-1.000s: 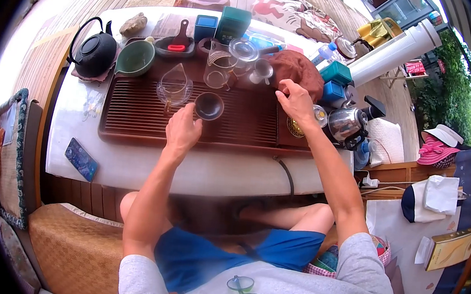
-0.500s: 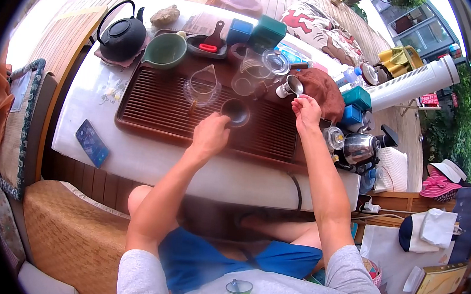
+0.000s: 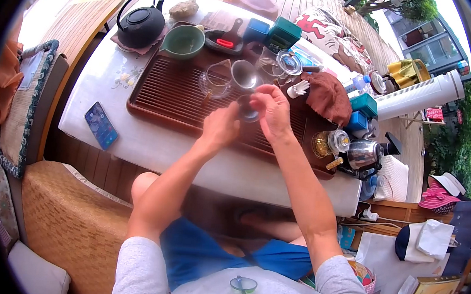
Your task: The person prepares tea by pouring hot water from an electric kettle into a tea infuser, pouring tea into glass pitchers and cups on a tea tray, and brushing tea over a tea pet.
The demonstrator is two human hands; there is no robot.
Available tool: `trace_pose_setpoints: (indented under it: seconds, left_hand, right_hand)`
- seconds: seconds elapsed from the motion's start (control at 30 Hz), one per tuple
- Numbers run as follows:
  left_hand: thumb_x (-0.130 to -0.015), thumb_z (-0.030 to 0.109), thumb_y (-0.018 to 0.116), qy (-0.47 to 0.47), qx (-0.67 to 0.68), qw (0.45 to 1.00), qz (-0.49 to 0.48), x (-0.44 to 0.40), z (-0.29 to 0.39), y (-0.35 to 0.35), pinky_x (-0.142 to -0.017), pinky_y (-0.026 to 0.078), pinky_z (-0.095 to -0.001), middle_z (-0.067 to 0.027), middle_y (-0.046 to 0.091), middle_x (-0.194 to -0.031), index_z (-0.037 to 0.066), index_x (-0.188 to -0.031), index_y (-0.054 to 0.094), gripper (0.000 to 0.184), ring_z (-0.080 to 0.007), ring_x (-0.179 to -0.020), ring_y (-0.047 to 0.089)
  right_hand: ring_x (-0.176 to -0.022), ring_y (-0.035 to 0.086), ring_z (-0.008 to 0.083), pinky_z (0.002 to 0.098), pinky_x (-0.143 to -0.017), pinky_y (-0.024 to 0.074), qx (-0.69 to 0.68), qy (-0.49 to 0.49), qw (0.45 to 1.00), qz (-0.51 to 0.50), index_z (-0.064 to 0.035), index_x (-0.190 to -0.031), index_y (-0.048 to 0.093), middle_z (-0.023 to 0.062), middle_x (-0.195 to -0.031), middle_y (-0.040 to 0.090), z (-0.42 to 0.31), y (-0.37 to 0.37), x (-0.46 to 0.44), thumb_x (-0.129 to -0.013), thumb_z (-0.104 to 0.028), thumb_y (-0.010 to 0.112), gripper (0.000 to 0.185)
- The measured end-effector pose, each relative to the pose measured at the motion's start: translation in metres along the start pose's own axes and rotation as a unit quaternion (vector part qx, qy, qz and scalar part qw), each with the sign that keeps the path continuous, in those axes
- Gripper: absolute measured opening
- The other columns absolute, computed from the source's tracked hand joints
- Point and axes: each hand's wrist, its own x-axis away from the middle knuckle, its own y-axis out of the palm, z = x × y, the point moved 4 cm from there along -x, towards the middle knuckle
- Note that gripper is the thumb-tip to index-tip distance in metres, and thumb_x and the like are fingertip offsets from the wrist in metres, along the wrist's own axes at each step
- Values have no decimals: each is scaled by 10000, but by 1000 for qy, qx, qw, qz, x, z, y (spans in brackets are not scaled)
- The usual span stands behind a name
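Observation:
My right hand (image 3: 272, 112) is closed, pinching a round metal tea strainer (image 3: 244, 74) over the middle of the slatted tea tray (image 3: 167, 99). My left hand (image 3: 220, 125) is closed on the edge of a small round cup (image 3: 248, 109), blurred and just below the strainer. The hands are close together, and my right fingers partly cover the cup. A clear glass pitcher (image 3: 217, 77) stands on the tray left of the strainer. To the right is a white hand-shaped strainer stand (image 3: 297, 89).
A black kettle (image 3: 140, 27), a green bowl (image 3: 183, 41) and tea boxes (image 3: 283, 33) stand along the far side. A crumpled brown cloth (image 3: 329, 99), a glass teapot (image 3: 330, 143) and a steel kettle (image 3: 362, 153) are at the right. A phone (image 3: 102, 126) lies left.
My right hand has carried the strainer left from beside the white stand toward the middle of the tray. My left hand still holds the cup, now raised close to my right hand.

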Motion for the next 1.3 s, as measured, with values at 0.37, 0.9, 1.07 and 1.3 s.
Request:
trace_pose_setpoints:
  seconds: [0.37,0.9,1.07,1.3]
  left_hand:
    - [-898,239,647,-105,-55,987,108,-5,-42,-49,-774,533,-528,-185,677,-1017,34,-996,569,241,-408,-916,676]
    - [-930,247,529,-77,-55,995,-5,10,-30,-22,-837,494,-540,-194,686,-1018,5,-946,612,257,-430,-986,623]
    - [-912,236,562,-49,-26,998,-11,19,-19,-5,-804,494,-529,-213,681,-982,-13,-917,605,253,-444,-935,622]
    - [-909,228,559,7,13,998,-63,28,8,24,-807,494,-531,-242,679,-958,-13,-937,614,249,-453,-937,628]
  right_hand:
    - [-706,625,134,270,-639,508,245,47,967,52,-42,-991,578,83,-838,663,36,22,-29,-943,-139,659,135]
    - [-730,691,184,323,-596,611,396,-24,879,263,24,-1025,622,114,-896,694,40,-46,33,-837,-56,671,210]
    - [-767,694,166,304,-601,632,371,-14,872,317,32,-1054,625,113,-941,691,27,-100,49,-892,-29,645,174]
    - [-797,699,190,305,-614,608,346,-38,882,317,58,-1197,581,153,-984,687,15,-169,67,-942,-204,670,376]
